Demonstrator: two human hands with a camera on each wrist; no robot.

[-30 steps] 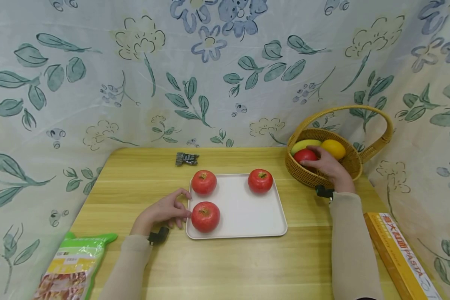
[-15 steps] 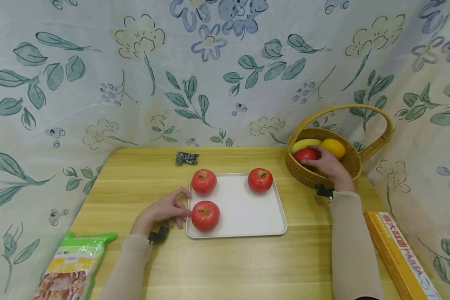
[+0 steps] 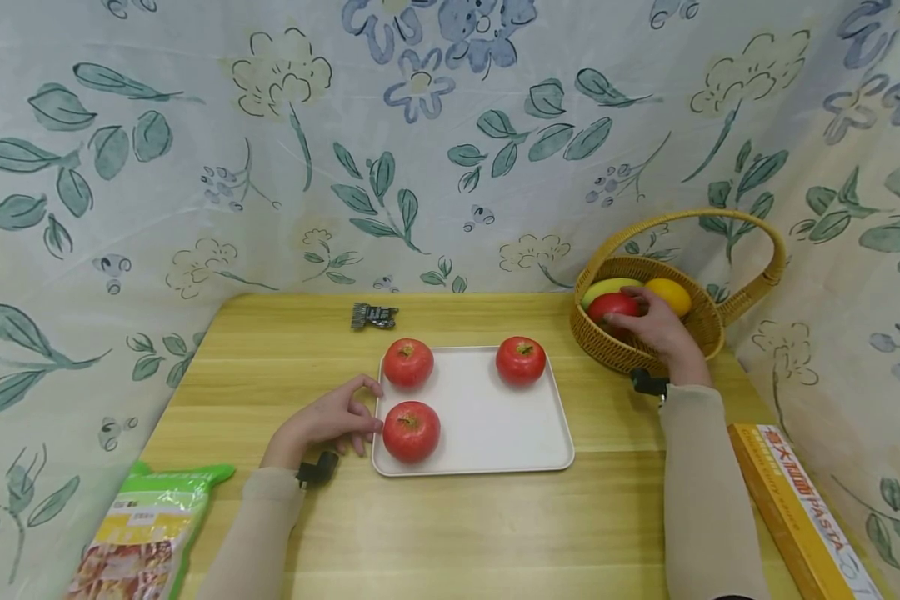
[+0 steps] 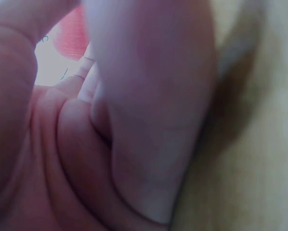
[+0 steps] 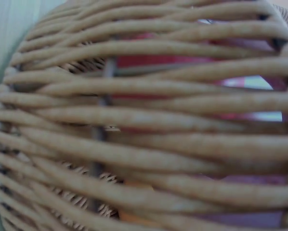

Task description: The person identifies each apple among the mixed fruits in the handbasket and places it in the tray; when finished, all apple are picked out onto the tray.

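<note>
On the left rim of the white tray (image 3: pixel 487 421), the thumb and index finger of my left hand (image 3: pixel 328 421) rest apart, beside two red apples (image 3: pixel 408 364). The other fingers bend under the palm near the tabletop. A third apple (image 3: pixel 521 362) sits at the tray's far right corner. My right hand (image 3: pixel 656 325) reaches into the wicker basket (image 3: pixel 607 348), thumb and fingers bent around the right side of a red apple (image 3: pixel 611 307). Behind it lie a yellow-green fruit (image 3: pixel 607 288) and an orange (image 3: pixel 669 297). In the right wrist view, basket weave (image 5: pixel 144 115) mostly hides the hand.
A small black wrapped packet (image 3: pixel 373 316) lies behind the tray on the wooden table (image 3: pixel 495 533). A green-topped food bag (image 3: pixel 146 533) is at the front left. An orange pasta box (image 3: pixel 802 508) lies at the right edge. The basket's tall handle (image 3: pixel 690 215) arches over it.
My right fingers have spread slightly on the apple in the basket, showing more of its right side. The left hand, tray and its apples have stayed put.
</note>
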